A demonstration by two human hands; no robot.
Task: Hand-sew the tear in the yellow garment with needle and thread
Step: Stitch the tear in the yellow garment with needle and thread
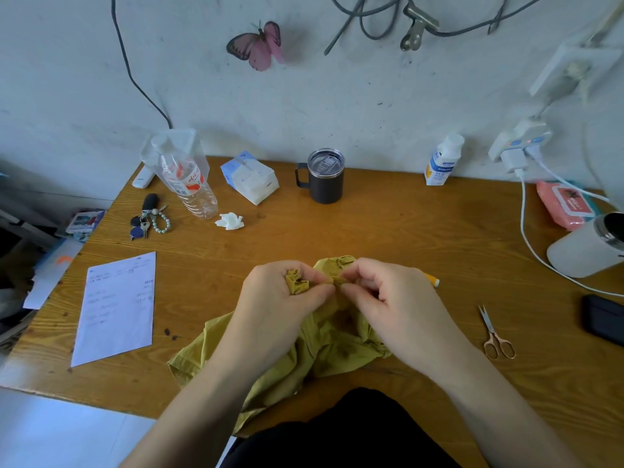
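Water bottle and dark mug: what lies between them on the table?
A soft pack of tissues lies between the water bottle and the dark mug; the head view shows it.

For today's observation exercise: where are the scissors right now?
Head view: the scissors lie on the wooden table, right of the right hand, left of the black phone.

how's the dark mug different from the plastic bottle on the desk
The dark mug is opaque grey, while the plastic bottle is see-through with a red-and-white label. The mug has a side handle; the bottle has none. The mug is squat and the bottle is taller and slimmer. Both stand near the back of the wooden table, close to the wall.
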